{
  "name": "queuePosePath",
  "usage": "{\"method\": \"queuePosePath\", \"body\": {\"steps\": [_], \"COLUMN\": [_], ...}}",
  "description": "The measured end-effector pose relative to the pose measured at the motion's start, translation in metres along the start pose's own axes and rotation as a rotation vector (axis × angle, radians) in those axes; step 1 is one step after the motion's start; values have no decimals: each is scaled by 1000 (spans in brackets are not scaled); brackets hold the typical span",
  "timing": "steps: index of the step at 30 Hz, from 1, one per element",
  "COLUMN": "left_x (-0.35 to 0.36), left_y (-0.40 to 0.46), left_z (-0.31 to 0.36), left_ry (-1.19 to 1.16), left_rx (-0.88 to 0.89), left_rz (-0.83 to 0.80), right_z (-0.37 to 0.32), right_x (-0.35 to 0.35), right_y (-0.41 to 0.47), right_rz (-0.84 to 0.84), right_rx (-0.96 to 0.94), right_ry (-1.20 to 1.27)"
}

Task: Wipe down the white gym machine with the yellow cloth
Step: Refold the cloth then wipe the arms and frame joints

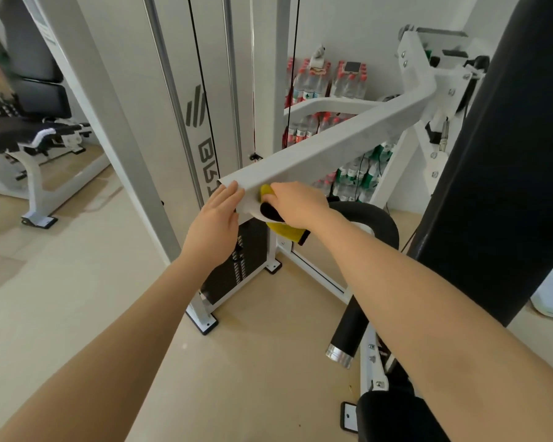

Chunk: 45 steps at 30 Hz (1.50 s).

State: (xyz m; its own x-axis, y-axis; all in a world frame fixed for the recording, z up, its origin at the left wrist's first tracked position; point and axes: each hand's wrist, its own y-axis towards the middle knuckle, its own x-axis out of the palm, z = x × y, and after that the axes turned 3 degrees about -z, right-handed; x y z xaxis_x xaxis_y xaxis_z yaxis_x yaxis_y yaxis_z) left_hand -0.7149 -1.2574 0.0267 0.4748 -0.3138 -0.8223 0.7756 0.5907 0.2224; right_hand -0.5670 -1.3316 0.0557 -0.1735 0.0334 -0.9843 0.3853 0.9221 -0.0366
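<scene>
Yellow cloth (pixel 265 190) at arm's (pixel 332 138) end

Hands: two, left hand (pixel 216 223) and right hand (pixel 296 204)
Yellow cloth (pixel 284 229): one
White gym machine (pixel 332 138): one
Weight bench (pixel 29 129): one
Bottled water packs (pixel 329 81): several stacked, exact count unclear

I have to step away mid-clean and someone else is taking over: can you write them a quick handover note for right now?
Left hand: open, fingers straight, resting on the near end of the white machine arm.
Right hand: grips the yellow cloth, pressed against the underside of that arm's near end; part of the cloth hangs below.
Done: cannot tell from this view which surfaces are already wiped.
Left: likely the rest of the arm toward the pivot, then the white upright frame.
</scene>
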Motion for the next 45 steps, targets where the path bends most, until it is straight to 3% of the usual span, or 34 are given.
{"method": "queuePosePath", "body": {"steps": [5, 9, 13, 17, 21, 24, 29, 45], "left_x": [-5, -3, 6, 20, 36, 45, 70, 164], "left_y": [-12, -23, -40, -74, -115, -138, -172, -277], "left_z": [11, 27, 62, 105, 142, 169, 206, 332], "left_ry": [-17, -5, -43, -85, -83, -108, -127, -143], "left_rx": [-15, 32, 65, 115, 193, 157, 247, 308], "left_rz": [-12, 0, -24, -20, 7, 57, -55, -425], "right_z": [9, 16, 36, 78, 116, 135, 152, 185], "right_x": [-19, -37, -38, -38, -20, -12, -2, 20], "right_y": [-22, -57, -108, -163, -212, -248, -300, -497], "right_rz": [5, 104, 363, 388, 389, 300, 191, 410], "right_rx": [-145, -194, 8, 229, 367, 432, 513, 644], "right_ry": [62, 372, 812, 1233, 1113, 1077, 1356, 1584]}}
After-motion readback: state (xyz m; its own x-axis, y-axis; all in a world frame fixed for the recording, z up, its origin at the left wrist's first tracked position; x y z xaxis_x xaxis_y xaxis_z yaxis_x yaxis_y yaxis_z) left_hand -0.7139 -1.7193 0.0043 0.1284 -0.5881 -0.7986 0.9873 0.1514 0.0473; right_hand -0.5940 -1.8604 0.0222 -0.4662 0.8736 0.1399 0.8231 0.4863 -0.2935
